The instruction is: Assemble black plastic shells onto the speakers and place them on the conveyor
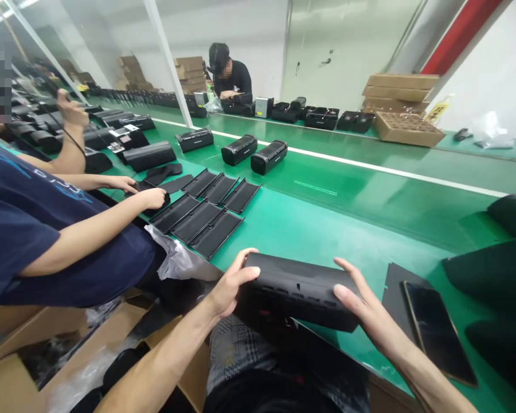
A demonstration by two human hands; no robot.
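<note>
A long black plastic housing [301, 281] with a row of slots along one side is held over the front edge of the green table. My left hand [234, 284] grips its left end, thumb on the upper face and fingers behind. At the right end, my right hand [355, 289] clasps the housing with the thumb on the slotted side, its index finger raised along the far edge. To the right, a phone [438, 330] lies partly on a flat dark sheet [398, 287]. Several open black shell panels [198, 221] rest on the table to the left.
Finished-looking black units [269, 156] stand on the green conveyor [348, 178] beyond. A co-worker's hands [150, 198] work close by on the left. Dark rounded housings [494, 275] crowd the right side. Cardboard boxes [112, 338] sit below the table, and another person [230, 74] sits opposite.
</note>
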